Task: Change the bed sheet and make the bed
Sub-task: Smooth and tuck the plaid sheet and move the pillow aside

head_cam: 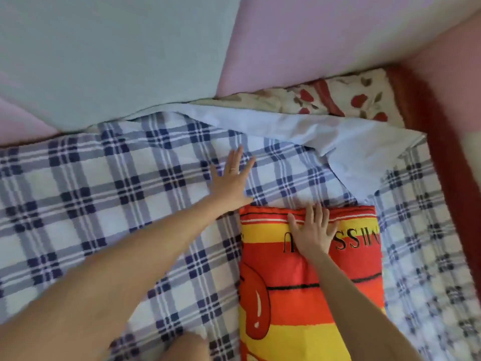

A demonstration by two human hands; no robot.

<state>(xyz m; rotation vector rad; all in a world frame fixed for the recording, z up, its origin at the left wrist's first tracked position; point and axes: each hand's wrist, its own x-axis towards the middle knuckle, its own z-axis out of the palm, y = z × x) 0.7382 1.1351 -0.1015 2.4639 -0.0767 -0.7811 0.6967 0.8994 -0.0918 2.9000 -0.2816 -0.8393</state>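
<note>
While both bare arms are stretched out over the bed, the left hand (231,179) is laid palm down on the plaid sheet (104,204), fingers straight and slightly fanned. A thin ring (233,168) is worn on one finger. Nothing is gripped by this hand.

The right hand (313,231) is pressed flat on the far end of a striped bundle (299,295), fingers spread wide, tips at the bundle's far edge. The bundle is red, orange and yellow with black lettering, partly covered by the hand. Whether it is a pillow or a folded blanket cannot be told. It lies on the sheet, right of centre, running from the near edge of view toward the far side.

The blue-and-white plaid sheet is spread over most of the bed, left to right. At the far right its corner (346,147) is turned back, so that a plain pale blue underside is shown, with loose folds. The tip of this flap reaches down to just beside the far edge of the bundle.

Beyond the flap, floral fabric (346,100) with red flowers is exposed at the far right. A dark red bed edge (447,178) runs along the right side. A wall (117,48) in pale blue-grey and pink panels stands on the far side. A knee (187,347) is seen at the near edge, blurred.
</note>
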